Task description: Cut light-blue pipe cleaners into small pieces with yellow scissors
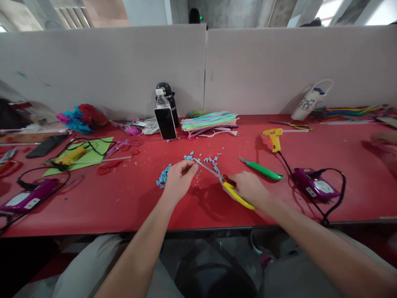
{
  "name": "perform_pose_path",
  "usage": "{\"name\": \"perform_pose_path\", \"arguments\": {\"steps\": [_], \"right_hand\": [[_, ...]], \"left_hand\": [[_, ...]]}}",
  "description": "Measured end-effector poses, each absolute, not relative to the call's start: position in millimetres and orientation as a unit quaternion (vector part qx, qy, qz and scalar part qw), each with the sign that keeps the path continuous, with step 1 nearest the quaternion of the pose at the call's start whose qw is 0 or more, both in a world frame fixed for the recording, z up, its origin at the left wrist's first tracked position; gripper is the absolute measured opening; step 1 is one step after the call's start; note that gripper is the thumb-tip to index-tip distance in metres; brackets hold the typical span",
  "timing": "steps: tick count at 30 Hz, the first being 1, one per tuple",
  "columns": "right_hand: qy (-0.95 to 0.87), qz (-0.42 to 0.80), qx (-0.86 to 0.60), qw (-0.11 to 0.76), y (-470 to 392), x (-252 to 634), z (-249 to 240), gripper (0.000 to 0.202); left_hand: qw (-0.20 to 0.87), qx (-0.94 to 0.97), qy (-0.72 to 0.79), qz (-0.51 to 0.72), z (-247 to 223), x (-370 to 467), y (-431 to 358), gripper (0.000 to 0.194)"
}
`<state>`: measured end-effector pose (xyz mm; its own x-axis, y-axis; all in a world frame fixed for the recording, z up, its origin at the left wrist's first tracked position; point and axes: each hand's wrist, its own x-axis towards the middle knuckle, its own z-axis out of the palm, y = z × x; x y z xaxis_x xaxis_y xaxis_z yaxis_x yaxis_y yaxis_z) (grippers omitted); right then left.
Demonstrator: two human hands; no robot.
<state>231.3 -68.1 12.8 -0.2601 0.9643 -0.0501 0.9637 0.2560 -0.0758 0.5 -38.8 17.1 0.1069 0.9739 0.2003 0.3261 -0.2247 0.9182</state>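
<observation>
My right hand (246,186) is closed on the handles of yellow-and-red scissors (237,195), whose blades point left to the fingertips of my left hand. My left hand (180,177) has its thumb and forefinger pinched together at the blade tips; whatever they hold is too small to make out. Small blue cut pieces (163,177) lie in a pile just left of my left hand, and more blue pieces (211,159) are scattered behind the blades. A green utility knife (265,170) lies right of the scissors.
On the red table (130,207), a phone (166,123) leans on bottles behind a bundle of pastel stems (209,122). At right are a yellow glue gun (274,138) and purple power box (314,184); another glue gun (71,156) lies left. Another person's hand (384,138) shows far right.
</observation>
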Motion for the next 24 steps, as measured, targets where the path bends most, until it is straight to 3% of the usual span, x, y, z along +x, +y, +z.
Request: {"name": "perform_pose_path", "arguments": {"steps": [8,18,24], "right_hand": [[-0.780,0.067,-0.620,0.044,-76,229,8,0.042],[-0.706,0.247,-0.620,0.236,-68,248,0,0.049],[-0.715,0.209,-0.627,0.228,-68,259,-11,0.050]], "left_hand": [[0.355,0.666,0.501,0.424,21,-2,-44,0.026],[0.290,0.732,0.507,0.350,29,-8,-57,0.023],[0.263,0.749,0.519,0.316,28,-15,-62,0.021]]}}
